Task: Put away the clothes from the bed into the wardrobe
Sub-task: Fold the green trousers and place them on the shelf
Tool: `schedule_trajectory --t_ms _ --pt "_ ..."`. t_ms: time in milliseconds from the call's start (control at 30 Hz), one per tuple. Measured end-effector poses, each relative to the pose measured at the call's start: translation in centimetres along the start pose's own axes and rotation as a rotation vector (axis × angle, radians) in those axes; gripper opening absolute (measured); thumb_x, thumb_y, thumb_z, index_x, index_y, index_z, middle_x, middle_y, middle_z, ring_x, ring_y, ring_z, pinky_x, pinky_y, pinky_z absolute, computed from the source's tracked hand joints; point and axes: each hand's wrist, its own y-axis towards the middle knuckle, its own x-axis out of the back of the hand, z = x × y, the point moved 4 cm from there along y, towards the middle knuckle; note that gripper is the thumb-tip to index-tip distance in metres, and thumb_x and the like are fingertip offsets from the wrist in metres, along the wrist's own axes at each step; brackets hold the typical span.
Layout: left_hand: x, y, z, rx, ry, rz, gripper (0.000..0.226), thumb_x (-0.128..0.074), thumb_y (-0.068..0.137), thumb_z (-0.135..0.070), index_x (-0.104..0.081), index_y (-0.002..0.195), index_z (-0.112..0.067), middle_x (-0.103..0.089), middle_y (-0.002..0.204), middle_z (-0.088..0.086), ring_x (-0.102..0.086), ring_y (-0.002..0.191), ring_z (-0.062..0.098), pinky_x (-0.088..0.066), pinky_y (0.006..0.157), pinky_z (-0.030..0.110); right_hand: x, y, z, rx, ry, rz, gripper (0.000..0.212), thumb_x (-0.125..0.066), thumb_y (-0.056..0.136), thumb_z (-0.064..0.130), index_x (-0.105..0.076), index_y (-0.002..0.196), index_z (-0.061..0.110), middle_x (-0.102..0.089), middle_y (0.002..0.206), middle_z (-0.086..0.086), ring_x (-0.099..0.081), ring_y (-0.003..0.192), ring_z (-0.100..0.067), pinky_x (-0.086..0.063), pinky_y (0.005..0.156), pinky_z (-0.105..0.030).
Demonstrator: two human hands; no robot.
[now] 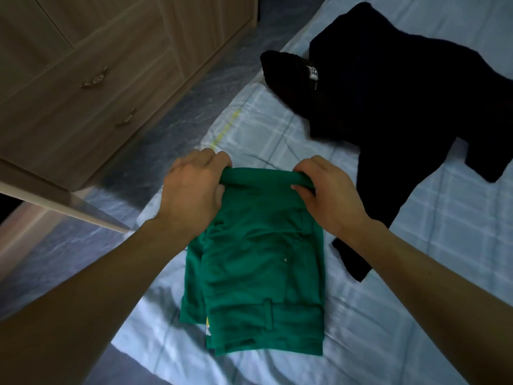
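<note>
A pair of green trousers (261, 273) lies folded on the bed (416, 315), waistband and belt loop nearest me. My left hand (194, 190) grips the far left corner of the fold. My right hand (324, 193) pinches the far right corner. Both hold the rolled far edge slightly off the sheet. A black garment (402, 107) lies spread over the bed further back on the right, with a white label showing near its collar.
The wooden wardrobe (91, 87) stands at the left, its drawers with metal handles shut. An open wardrobe door edge (83, 209) juts out at mid left. A strip of bluish floor (177, 115) runs between wardrobe and bed.
</note>
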Motion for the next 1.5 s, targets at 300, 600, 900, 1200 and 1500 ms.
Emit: schedule_trajectory --t_ms 300,600,900,1200,1500 --pt "3.5 -9.8 -3.9 -0.127 -0.024 -0.105 0.042 -0.063 0.055 -0.003 -0.062 0.096 -0.012 -0.063 0.091 0.01 -0.057 0.081 0.035 -0.041 0.07 0.043 2.3 -9.1 3.4 0.181 0.001 -0.013 0.027 -0.065 0.077 0.007 -0.062 0.103 0.01 -0.06 0.098 -0.01 -0.058 0.09 -0.03 -0.051 0.074 -0.04" --pt "-1.0 -21.9 -6.5 -0.225 0.037 0.039 0.035 -0.049 0.065 0.004 -0.064 0.09 -0.016 -0.064 0.089 0.003 -0.056 0.071 0.026 -0.041 0.064 0.036 -2.3 -20.4 4.7 0.156 -0.045 0.197 0.045 -0.077 0.057 -0.004 -0.064 0.096 0.015 -0.063 0.104 -0.002 -0.062 0.092 -0.023 -0.053 0.071 -0.032" --pt "-0.3 -20.7 -7.1 -0.061 -0.074 0.25 0.037 -0.058 0.086 -0.054 -0.065 0.102 -0.021 -0.06 0.101 -0.003 -0.056 0.09 0.02 -0.048 0.077 0.038 -3.0 -20.2 6.7 0.013 0.005 0.175 0.038 -0.051 0.095 0.049 -0.063 0.113 0.017 -0.058 0.118 -0.001 -0.054 0.106 -0.02 -0.047 0.086 -0.036" --pt "-7.2 -16.4 -2.8 -0.016 0.126 0.562 0.068 -0.017 0.098 -0.058 -0.021 0.156 -0.023 -0.02 0.164 0.005 -0.018 0.151 0.027 -0.019 0.119 0.051 -9.5 -15.2 5.0 -0.026 -0.184 0.294 0.063 -0.027 0.101 0.054 -0.027 0.155 0.02 -0.02 0.163 -0.007 -0.013 0.151 -0.026 -0.015 0.121 -0.047" --pt "-6.4 -13.1 -2.5 -0.04 0.128 0.668 0.079 -0.012 0.09 -0.065 -0.002 0.157 -0.023 -0.015 0.163 0.003 -0.017 0.148 0.025 -0.001 0.122 0.052 -9.1 -14.2 3.9 -0.051 -0.158 0.299 0.056 -0.031 0.1 0.044 -0.032 0.152 0.024 -0.034 0.157 -0.005 -0.029 0.145 -0.026 -0.015 0.12 -0.047"
